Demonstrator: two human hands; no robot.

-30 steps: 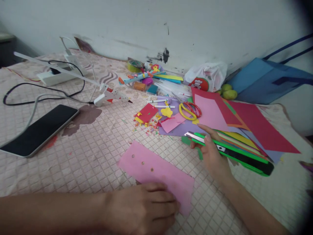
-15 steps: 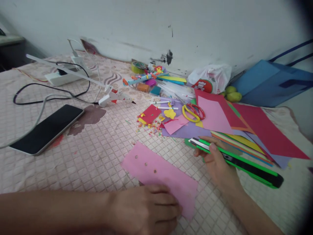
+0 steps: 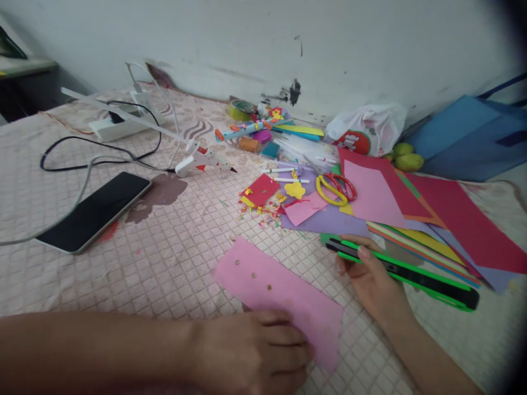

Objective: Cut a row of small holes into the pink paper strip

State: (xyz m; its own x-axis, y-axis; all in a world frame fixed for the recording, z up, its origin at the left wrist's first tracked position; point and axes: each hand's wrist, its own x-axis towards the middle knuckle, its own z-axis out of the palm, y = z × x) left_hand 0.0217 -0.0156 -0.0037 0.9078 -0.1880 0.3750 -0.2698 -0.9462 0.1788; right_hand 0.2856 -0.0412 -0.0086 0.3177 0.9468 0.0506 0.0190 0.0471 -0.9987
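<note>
A strip of pink paper (image 3: pixel 284 291) with a row of three small holes lies on the quilted cloth. My left hand (image 3: pixel 255 351) rests on its near edge, fingers bent and close together, pressing it down; the fingertips are hidden. In my right hand (image 3: pixel 374 280) is a green and black utility knife (image 3: pixel 428 280), held just right of the strip with its front end pointing left. No bare blade shows at that end. Behind the knife tip, a green round thing (image 3: pixel 329 238) is partly covered.
Scissors (image 3: pixel 329 189), coloured paper sheets (image 3: pixel 477 219) and paper scraps (image 3: pixel 261 189) lie beyond my hands. A glue gun (image 3: pixel 203 159), a phone (image 3: pixel 96 211) and a power strip (image 3: pixel 119 127) with cables are on the left. A blue bag (image 3: pixel 465 137) stands back right.
The knife's blade, exposed half a second ago, has gone back into its handle. The whole view has shifted slightly, while my left hand stays on the pink paper.
</note>
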